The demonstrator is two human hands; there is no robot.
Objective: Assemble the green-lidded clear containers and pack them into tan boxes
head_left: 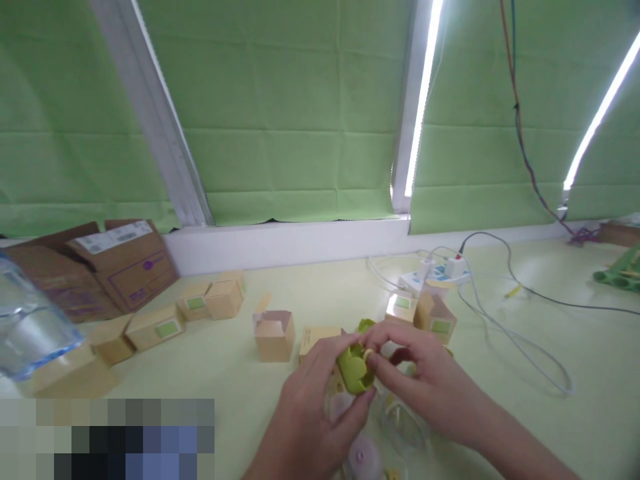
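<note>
A small green plastic piece (354, 371) with rounded lobes sits between both of my hands, low in the middle of the view. My left hand (315, 400) grips it from below and the left with thumb and fingers. My right hand (425, 377) pinches its right edge, where a small yellowish ring shows. Under my hands lie clear plastic wrappers (400, 427) and a pale pink round part (361, 457). An open small cardboard box (274, 335) stands just beyond my left hand.
Several small tan boxes (155, 327) with green labels lie across the pale table. A big brown carton (120, 263) and a clear water bottle (27, 323) are at the left. A white power strip (440, 273) with trailing cables lies at the back right.
</note>
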